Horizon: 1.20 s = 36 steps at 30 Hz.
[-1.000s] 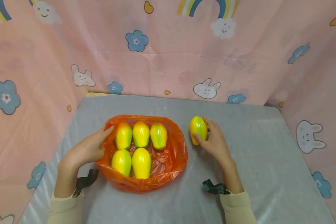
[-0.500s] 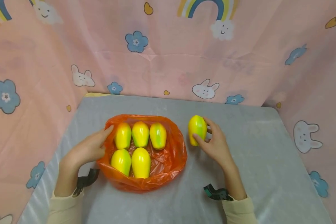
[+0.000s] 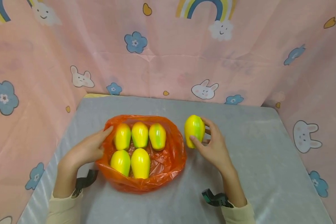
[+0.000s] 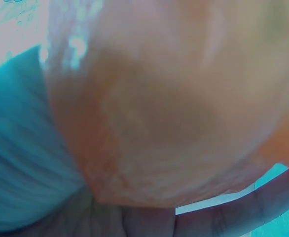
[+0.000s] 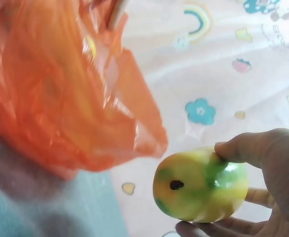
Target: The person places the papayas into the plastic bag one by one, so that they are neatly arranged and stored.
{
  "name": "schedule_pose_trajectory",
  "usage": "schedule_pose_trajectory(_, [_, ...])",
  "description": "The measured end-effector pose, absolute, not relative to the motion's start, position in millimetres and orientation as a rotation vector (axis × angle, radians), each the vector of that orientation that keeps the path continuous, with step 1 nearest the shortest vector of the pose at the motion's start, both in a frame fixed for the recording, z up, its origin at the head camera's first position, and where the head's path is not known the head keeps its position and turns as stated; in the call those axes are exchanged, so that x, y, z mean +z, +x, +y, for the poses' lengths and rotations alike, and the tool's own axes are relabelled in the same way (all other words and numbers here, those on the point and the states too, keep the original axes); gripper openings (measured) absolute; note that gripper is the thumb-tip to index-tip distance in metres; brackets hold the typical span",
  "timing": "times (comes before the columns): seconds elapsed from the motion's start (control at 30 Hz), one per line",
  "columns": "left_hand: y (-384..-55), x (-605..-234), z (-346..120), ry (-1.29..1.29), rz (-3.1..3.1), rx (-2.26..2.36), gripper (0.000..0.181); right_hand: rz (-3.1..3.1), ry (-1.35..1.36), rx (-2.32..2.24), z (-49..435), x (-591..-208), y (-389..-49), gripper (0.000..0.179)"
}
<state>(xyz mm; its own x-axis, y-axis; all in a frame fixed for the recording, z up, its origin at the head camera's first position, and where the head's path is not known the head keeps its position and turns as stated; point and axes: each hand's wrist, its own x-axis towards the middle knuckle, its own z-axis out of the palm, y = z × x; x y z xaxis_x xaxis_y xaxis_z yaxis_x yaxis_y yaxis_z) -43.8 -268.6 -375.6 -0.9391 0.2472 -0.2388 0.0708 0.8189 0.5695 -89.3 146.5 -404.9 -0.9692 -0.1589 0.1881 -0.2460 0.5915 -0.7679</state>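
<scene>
A red-orange plastic bag [image 3: 168, 165] sits with its mouth wide on the grey table. Several yellow-green papayas lie inside: three along the back, including a far-right one [image 3: 157, 137], and two in front, one a plain yellow papaya [image 3: 140, 163]. My left hand [image 3: 85, 147] grips the bag's left rim; in the left wrist view the translucent bag [image 4: 159, 123] hides most of that hand. To the right of the bag, my right hand [image 3: 212, 143] holds another papaya [image 3: 194, 130] between thumb and fingers. Its dark stem spot faces the right wrist camera on this papaya [image 5: 198, 185].
The grey cloth-covered table [image 3: 268, 161] extends right of the bag. A pink patterned curtain [image 3: 168, 68] surrounds its back and sides. Black wrist mounts [image 3: 217, 199] sit below both hands.
My right hand has brought the held papaya slightly left, nearer the bag, and it looks larger and raised. The left hand and the bag have stayed in place.
</scene>
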Motion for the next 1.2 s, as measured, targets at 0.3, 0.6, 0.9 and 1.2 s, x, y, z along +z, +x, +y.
schedule_pose_trajectory(0.3, [-41, -375, -271, 0.25, 2.694, 0.893, 0.087, -2.658, 0.443, 1.467, 131, -394, -77, 0.076])
schedule_pose_trajectory(0.6, [-45, -373, -270, 0.299, 2.705, 0.951, 0.087, -2.65, 0.487, 1.559, 107, -390, -65, 0.078])
schedule_pose_trajectory(0.9, [-45, -375, -270, 0.299, 2.731, 0.907, 0.084, -2.74, 0.566, 1.527, 75, -394, -54, 0.078])
schedule_pose_trajectory(1.2, [-44, -375, -270, 0.242, 2.704, 0.888, 0.087, -2.843, 0.565, 1.504, 60, -418, -46, 0.084])
